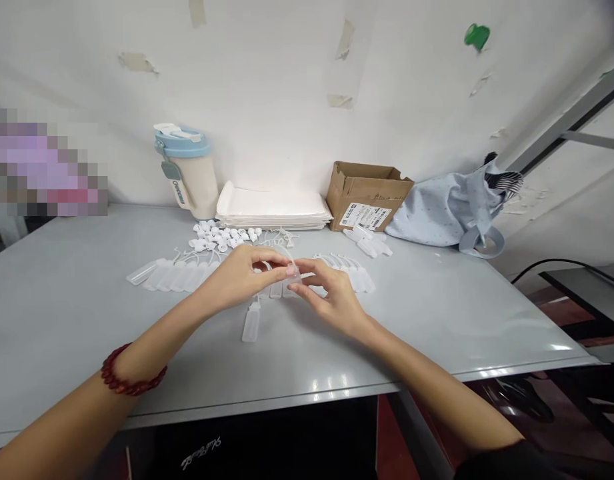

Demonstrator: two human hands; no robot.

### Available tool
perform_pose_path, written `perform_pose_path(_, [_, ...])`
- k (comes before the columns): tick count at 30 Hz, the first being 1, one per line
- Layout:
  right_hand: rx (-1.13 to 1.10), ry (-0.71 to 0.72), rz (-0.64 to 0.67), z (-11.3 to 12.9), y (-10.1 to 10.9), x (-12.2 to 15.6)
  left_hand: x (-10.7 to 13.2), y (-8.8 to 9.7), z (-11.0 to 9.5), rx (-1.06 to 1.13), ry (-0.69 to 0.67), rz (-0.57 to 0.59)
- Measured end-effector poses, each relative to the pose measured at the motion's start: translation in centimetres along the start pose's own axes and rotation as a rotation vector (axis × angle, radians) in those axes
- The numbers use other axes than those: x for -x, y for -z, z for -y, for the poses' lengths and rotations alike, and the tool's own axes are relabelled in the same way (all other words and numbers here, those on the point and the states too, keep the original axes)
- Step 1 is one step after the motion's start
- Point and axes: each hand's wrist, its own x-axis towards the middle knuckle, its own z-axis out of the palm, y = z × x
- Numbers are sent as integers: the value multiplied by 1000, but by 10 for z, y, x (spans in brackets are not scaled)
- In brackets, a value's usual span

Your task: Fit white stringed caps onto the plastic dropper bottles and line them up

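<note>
Both my hands meet over the middle of the grey table, pinching one small translucent plastic bottle (pixel 295 275) with a thin white tube or strap at its top. My left hand (pixel 247 270) grips it near the neck between thumb and fingers. Around its body close the thumb and fingers of my right hand (pixel 331 293). A similar bottle (pixel 251 323) lies alone just in front of my hands. Behind them runs a row of such bottles (pixel 181 275), partly hidden by my hands, continuing as more bottles (pixel 359 277) on the right.
White caps (pixel 221 237) lie piled behind the row. At the wall stand a cream tumbler with a blue lid (pixel 194 173), a stack of white sheets or trays (pixel 274 207), a cardboard box (pixel 367 197) with loose bottles (pixel 367 240) before it, a blue cloth bag (pixel 437 210) and a tape roll (pixel 481 241).
</note>
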Motion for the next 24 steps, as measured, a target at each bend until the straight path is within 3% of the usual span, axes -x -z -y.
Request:
perform_pose_path(5, [-94, -121, -47, 4, 2, -2, 3, 3, 3, -140, -66, -89])
perform_pose_path(8, [-229, -232, -74, 7, 5, -4, 6, 2, 5, -245, -180, -149])
perform_pose_path(15, [-491, -394, -59, 13, 7, -7, 11, -9, 10, -453, -476, -90])
perform_pose_path(22, [-524, -412, 3, 13, 5, -6, 11, -10, 8, -534, -449, -101])
perform_pose_path(24, [-493, -405, 60, 12, 5, -6, 13, -7, 6, -540, -414, -50])
